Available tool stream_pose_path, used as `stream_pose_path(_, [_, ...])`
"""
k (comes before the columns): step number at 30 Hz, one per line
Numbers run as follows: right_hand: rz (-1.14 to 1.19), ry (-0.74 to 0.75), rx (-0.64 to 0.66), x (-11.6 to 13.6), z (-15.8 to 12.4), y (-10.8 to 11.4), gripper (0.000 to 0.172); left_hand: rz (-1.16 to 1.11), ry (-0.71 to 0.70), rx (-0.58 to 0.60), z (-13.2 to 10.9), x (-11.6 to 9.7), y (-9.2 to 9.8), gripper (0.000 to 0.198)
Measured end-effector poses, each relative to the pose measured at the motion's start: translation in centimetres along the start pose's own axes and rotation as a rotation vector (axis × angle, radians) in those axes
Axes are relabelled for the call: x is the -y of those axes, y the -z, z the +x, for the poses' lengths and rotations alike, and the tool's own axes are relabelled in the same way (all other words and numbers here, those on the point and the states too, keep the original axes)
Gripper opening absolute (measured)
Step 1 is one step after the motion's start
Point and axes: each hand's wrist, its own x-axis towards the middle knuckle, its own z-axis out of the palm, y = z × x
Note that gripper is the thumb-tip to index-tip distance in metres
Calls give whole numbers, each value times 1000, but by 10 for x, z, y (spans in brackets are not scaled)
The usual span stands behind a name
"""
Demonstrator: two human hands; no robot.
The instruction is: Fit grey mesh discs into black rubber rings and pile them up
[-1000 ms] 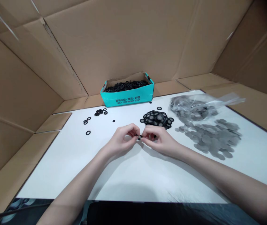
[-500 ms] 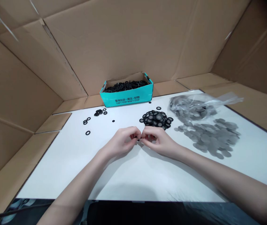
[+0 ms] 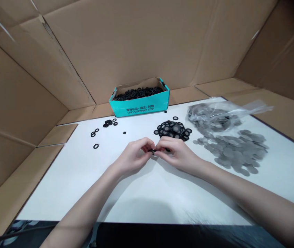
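My left hand (image 3: 133, 155) and my right hand (image 3: 176, 153) meet over the middle of the white table (image 3: 147, 186), fingers curled in a pinch. Between the fingertips sits a small black rubber ring (image 3: 152, 151), held by both hands. Just behind my right hand lies a pile of black rings with grey discs in them (image 3: 173, 129). To the right spreads a heap of loose grey mesh discs (image 3: 236, 150).
A teal box of black rings (image 3: 139, 98) stands at the back. A clear plastic bag of grey discs (image 3: 214, 115) lies at the back right. A few loose black rings (image 3: 109, 123) lie at the back left. Cardboard walls (image 3: 136, 41) surround the table.
The hands stay pressed together at the same spot; the fingers have shifted slightly around the small ring. The view has tilted a little.
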Motion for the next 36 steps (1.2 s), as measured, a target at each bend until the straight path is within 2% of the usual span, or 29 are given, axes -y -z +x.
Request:
stream_pose_path(6, [62, -40, 1, 2, 1, 0, 20, -23, -4, -57, -1, -3, -3, 11])
stream_pose_path(14, [196, -126, -23, 7, 2, -2, 21, -3, 20, 4, -1, 0, -2, 12])
stream_pose_path(19, [194, -112, -21, 9, 1, 0, 20, -21, 50, 69, 0, -2, 0, 15])
stream_pose_path(23, [167, -67, -34, 8, 1, -2, 20, 32, 12, 92, -1, -3, 0, 17])
stream_pose_path(28, [85, -22, -9, 3, 0, -4, 23, 72, 26, 47, -2, 0, -3, 20])
stream_pose_path(32, [62, -41, -30, 2, 1, 0, 14, 24, 28, -3, -1, 2, -3, 20])
stream_pose_path(36, [41, -38, -37, 3, 1, 3, 11, -24, 32, -24, -1, 3, -3, 18])
